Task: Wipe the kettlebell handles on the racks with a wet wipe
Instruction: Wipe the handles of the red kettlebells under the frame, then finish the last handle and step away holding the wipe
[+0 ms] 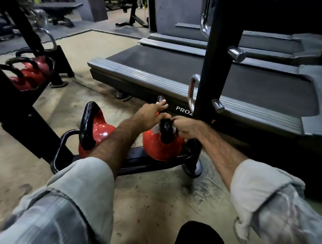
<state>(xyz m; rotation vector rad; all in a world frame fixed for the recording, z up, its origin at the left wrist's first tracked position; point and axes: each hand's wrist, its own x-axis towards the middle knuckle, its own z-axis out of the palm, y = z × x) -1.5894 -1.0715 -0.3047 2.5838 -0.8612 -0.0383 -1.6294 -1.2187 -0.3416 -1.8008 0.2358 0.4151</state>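
Note:
Two red kettlebells with black handles rest on the bottom rail of a black rack (154,163). The right kettlebell (161,147) has both my hands on its handle. My left hand (153,115) grips the top of the handle. My right hand (185,127) presses a white wet wipe (157,129) against the near leg of the handle; most of the wipe is hidden under my fingers. The left kettlebell (96,130) stands untouched beside my left forearm.
A black rack upright (210,68) with chrome pegs stands just right of my hands. Treadmill decks (195,75) lie behind it. A second low rack with several red kettlebells (29,73) sits far left. A dark shelf overhangs the top of the view.

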